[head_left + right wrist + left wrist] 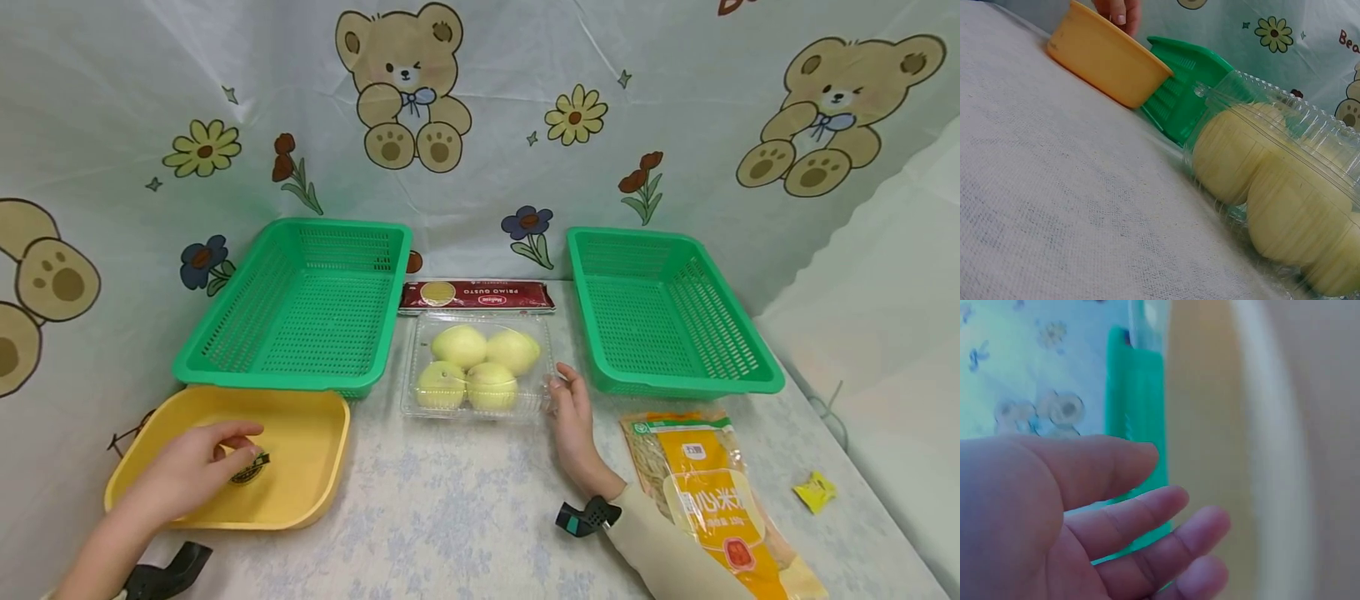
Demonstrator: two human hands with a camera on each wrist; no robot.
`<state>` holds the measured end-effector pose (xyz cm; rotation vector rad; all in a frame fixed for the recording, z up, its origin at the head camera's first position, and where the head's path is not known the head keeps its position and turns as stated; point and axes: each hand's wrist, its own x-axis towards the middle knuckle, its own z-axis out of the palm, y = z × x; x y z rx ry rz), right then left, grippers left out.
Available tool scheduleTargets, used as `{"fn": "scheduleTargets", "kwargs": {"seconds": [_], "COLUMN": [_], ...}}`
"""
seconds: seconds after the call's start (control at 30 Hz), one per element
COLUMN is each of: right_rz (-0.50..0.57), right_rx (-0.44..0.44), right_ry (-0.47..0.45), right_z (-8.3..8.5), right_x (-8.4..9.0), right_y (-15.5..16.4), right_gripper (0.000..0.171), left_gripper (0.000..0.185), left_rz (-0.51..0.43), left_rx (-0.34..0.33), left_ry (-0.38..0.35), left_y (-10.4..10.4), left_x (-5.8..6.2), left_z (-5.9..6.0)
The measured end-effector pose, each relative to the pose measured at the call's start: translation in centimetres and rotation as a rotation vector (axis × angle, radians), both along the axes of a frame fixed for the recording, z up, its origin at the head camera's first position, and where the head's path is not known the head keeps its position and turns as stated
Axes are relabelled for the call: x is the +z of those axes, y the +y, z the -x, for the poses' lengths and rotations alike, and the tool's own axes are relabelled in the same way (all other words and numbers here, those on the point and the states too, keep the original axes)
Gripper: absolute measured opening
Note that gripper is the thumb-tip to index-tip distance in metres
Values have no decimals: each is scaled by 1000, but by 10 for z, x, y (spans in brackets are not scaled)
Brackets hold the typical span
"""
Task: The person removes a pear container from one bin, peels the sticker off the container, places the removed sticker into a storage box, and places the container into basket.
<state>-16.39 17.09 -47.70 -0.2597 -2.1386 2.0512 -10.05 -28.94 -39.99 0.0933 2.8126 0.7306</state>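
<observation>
Pears in a clear clamshell box [476,364] sit at the table's centre, between two green baskets [300,302]; the right hand [572,414] rests at the box's four o'clock corner, fingers relaxed and just touching the plastic, not yet gripping. At eight o'clock the left hand [197,463] hovers in the yellow tray [315,433], fingers loosely curled over a small dark-rimmed round thing [250,468]; whether it pinches it I cannot tell. By my judgement, the step in hand is reaching; the next move calls for a firm grip across the box's edge.
</observation>
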Motion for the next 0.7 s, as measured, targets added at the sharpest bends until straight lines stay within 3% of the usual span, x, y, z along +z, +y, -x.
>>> {"fn": "scheduleTargets", "kwargs": {"seconds": [0.3,0.5,0.6,0.7], "right_rz": [25,28,10,0], "right_rx": [-7,1,-2,-8], "right_ry": [2,12,17,13], "right_z": [1,1,1,2], "right_x": [-2,-3,-4,-4], "right_y": [0,-1,0,1], "right_gripper": [46,47,46,46], "left_gripper": [39,46,52,58], "left_rz": [6,-99,-166,-254], "left_rx": [-13,-34,-47,-67], "left_ry": [189,292,299,260], "left_y": [55,87,103,121], "left_x": [25,31,32,30], "left_z": [-8,-10,-8,-5]}}
